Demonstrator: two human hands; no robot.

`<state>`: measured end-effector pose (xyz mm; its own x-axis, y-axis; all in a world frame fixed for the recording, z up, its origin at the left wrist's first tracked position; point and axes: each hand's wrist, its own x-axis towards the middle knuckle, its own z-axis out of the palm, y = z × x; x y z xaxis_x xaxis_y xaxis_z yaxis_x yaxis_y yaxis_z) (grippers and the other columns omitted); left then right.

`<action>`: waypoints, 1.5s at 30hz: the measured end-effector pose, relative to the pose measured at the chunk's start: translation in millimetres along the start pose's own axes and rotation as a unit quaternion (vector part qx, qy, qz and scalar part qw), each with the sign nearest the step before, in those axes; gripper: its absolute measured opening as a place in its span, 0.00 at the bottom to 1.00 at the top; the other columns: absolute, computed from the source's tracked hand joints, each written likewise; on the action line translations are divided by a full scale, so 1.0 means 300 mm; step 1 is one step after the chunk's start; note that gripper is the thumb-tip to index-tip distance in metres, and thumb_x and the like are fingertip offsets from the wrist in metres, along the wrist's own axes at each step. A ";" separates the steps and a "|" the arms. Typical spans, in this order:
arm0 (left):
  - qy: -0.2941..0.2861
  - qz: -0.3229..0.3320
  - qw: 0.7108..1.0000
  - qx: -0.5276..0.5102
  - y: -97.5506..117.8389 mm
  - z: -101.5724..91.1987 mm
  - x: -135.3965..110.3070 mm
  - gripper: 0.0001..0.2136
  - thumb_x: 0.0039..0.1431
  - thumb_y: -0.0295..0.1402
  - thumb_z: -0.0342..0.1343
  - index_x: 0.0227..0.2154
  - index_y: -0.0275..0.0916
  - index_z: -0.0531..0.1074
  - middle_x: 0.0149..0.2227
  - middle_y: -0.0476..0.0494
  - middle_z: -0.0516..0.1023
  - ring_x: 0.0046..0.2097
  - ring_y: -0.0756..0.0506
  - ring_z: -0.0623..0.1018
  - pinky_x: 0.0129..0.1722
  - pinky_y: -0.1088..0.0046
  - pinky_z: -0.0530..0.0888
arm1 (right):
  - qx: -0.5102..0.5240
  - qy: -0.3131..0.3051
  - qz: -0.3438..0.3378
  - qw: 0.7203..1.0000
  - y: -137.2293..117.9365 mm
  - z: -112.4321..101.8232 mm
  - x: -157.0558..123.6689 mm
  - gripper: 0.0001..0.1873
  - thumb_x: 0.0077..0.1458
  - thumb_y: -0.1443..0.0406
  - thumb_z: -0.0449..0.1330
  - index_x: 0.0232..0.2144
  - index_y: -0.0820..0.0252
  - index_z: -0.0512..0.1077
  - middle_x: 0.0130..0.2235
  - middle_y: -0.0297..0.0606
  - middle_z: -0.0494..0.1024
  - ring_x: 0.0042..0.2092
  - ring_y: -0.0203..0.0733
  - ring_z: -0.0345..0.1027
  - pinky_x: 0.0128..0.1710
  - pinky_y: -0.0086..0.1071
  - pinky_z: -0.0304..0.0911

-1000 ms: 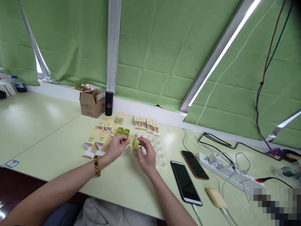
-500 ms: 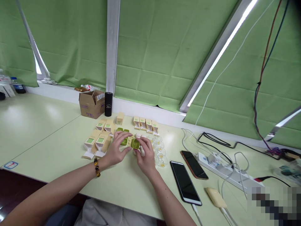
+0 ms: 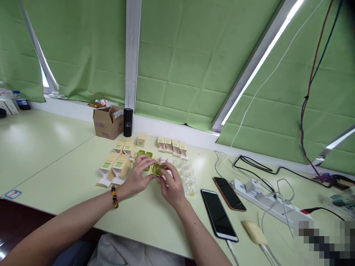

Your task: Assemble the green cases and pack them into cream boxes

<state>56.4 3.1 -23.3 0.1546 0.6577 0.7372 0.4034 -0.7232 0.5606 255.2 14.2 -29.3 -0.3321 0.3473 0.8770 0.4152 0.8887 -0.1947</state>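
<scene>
A small olive-green square container [image 3: 157, 170] is held just above the table, its open side facing up. My left hand [image 3: 140, 176] grips it from the left between thumb and fingers. My right hand [image 3: 172, 184] is closed at the container's right side, with fingertips reaching over its rim and inside. What those fingertips touch inside is hidden. Behind my left hand lie more green containers [image 3: 145, 153], partly covered by the fingers. Clear plastic domed pieces with yellow bits [image 3: 190, 181] stand in rows right of my right hand.
Open-flapped cream boxes [image 3: 120, 165] stand left, with more small boxes [image 3: 172, 145] at the back. A cardboard carton [image 3: 107, 123] and a black tumbler [image 3: 128, 122] stand behind. Two phones [image 3: 219, 214] [image 3: 229, 194], a power strip [image 3: 266, 201] and cables lie right.
The green container has tilted and shifted slightly left, with my left fingers now closed on it. My right fingers have moved over its rim and into it.
</scene>
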 end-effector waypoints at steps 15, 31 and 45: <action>0.016 0.008 1.000 0.015 0.004 -0.001 -0.010 0.20 0.63 0.33 0.65 0.58 0.49 0.76 0.53 0.37 0.79 0.62 0.33 0.68 0.62 0.45 0.71 | -0.013 0.003 -0.022 1.000 0.006 0.005 -0.007 0.24 0.67 0.72 0.55 0.61 0.51 0.71 0.57 0.53 0.73 0.59 0.56 0.73 0.52 0.53 0.78; 0.026 0.008 0.999 0.017 0.000 -0.001 -0.007 0.20 0.63 0.35 0.67 0.57 0.50 0.77 0.52 0.38 0.80 0.60 0.34 0.69 0.61 0.47 0.72 | 0.002 0.010 -0.015 1.000 0.002 0.016 -0.007 0.22 0.67 0.74 0.54 0.58 0.52 0.71 0.58 0.53 0.72 0.60 0.54 0.71 0.53 0.52 0.77; 0.039 0.021 0.999 0.017 -0.004 0.003 -0.014 0.21 0.63 0.34 0.67 0.58 0.50 0.77 0.52 0.39 0.80 0.59 0.35 0.69 0.60 0.49 0.72 | -0.006 0.015 -0.055 0.998 -0.005 0.008 0.008 0.20 0.66 0.76 0.55 0.56 0.57 0.73 0.58 0.56 0.70 0.62 0.56 0.69 0.53 0.51 0.77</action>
<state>56.1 1.4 -27.5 0.1020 0.6072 0.7880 0.4291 -0.7415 0.5159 251.8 14.4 -27.9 -0.3517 0.2384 0.9053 0.3879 0.9172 -0.0908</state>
